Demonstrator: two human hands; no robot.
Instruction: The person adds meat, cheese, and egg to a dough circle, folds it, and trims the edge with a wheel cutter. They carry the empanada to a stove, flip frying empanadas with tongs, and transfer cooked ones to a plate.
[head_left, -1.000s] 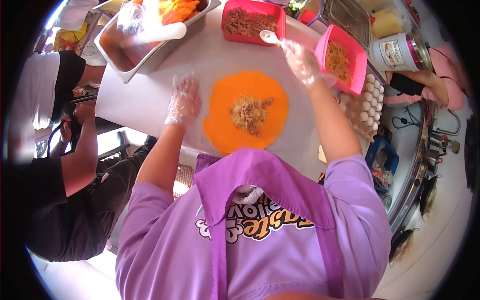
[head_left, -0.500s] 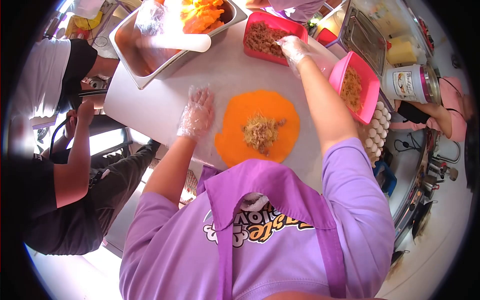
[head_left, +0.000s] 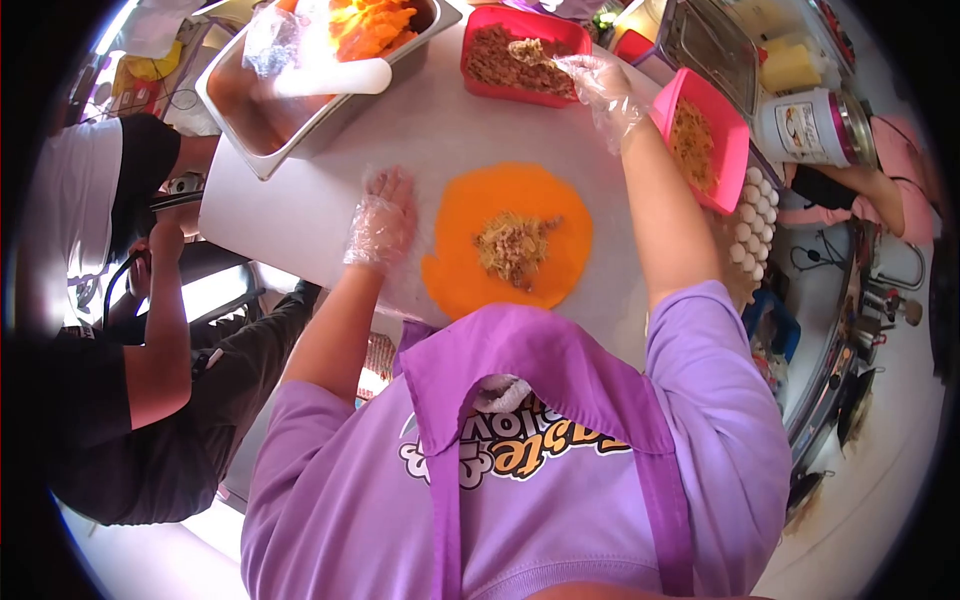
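Note:
My left hand, in a clear plastic glove, lies flat on the table with its fingers stretched out. To its right is a thin round orange dough sheet, with a small heap of shredded and minced filling at its middle. My right hand, also gloved, is closed on what looks like a spoon, its handle mostly hidden by the fingers. A lump of minced filling sits at the spoon's end. Below it stands a pink tub of brown minced meat.
A second pink tub with shredded filling stands by my right forearm, beside a tray of eggs. At the back left, a steel pan holds orange dough and a white rolling pin. Another person is at the left.
My right hand has lifted from the meat tub, raising a spoonful of minced filling. My left hand stays flat on the table. The whole view has shifted slightly.

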